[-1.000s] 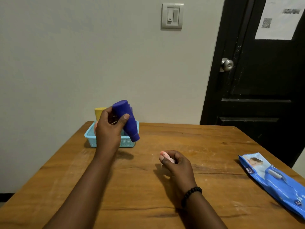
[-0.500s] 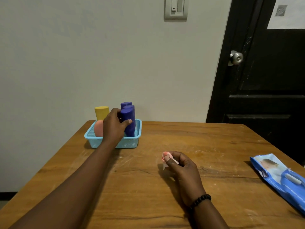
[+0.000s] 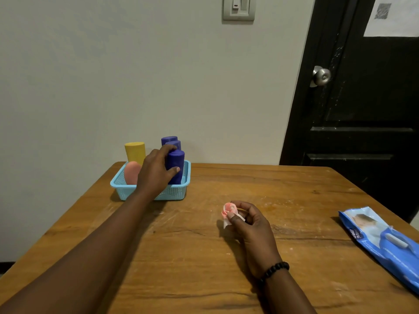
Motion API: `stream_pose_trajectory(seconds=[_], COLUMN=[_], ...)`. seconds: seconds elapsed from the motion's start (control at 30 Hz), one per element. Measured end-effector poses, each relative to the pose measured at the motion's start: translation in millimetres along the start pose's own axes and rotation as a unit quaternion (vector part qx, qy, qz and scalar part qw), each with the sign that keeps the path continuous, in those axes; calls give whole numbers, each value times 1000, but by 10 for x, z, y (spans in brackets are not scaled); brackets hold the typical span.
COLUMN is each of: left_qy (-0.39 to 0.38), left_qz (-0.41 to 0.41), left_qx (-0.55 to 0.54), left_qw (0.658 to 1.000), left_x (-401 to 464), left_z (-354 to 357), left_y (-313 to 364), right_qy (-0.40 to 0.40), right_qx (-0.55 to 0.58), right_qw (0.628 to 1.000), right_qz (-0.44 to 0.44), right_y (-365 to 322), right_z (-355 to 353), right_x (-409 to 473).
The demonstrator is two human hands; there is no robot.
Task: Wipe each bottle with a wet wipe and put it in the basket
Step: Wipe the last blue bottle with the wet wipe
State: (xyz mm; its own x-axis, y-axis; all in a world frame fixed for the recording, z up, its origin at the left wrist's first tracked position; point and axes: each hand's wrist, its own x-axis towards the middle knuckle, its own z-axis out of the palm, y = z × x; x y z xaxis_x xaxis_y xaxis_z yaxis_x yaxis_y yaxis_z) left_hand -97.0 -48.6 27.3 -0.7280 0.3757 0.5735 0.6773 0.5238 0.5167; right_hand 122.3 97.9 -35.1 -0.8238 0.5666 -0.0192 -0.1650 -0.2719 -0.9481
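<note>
Over at the table's (image 3: pixel 204 279) back left, my left hand (image 3: pixel 156 171) grips a blue bottle (image 3: pixel 176 165) standing in the basket (image 3: pixel 179 192). Four others already in. Right hand (image 3: pixel 249 225) pinches the wipe (image 3: pixel 229 211). No bottles left outside, so I'd guess we're basically done.

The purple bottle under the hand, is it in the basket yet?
In: purple bottle stands upright inside the basket, left hand gripping it.

Purple bottle (image 3: pixel 175 165) upright in light-blue basket (image 3: pixel 174 192), crumpled pink-stained wipe (image 3: pixel 229 211) nearby
</note>
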Motion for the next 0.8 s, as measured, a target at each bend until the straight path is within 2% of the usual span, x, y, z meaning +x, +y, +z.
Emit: stream_pose_trajectory(seconds=[0.17,0.4,0.8], left_qy=[-18,-11,4], left_qz=[-5,-43,-57], left_qx=[-19,-33,-56], left_qw=[1000,998,997], left_x=[-17,-37,-78], left_z=[11,44,73], left_y=[30,16,33], right_qy=[-3,-10,-8], right_qx=[9,11,22], right_qw=[1000,1000,1000], right_qz=[3,-8,4], right_y=[-37,-57,-48], right_z=[-6,5,10], right_x=[-13,-32,-32])
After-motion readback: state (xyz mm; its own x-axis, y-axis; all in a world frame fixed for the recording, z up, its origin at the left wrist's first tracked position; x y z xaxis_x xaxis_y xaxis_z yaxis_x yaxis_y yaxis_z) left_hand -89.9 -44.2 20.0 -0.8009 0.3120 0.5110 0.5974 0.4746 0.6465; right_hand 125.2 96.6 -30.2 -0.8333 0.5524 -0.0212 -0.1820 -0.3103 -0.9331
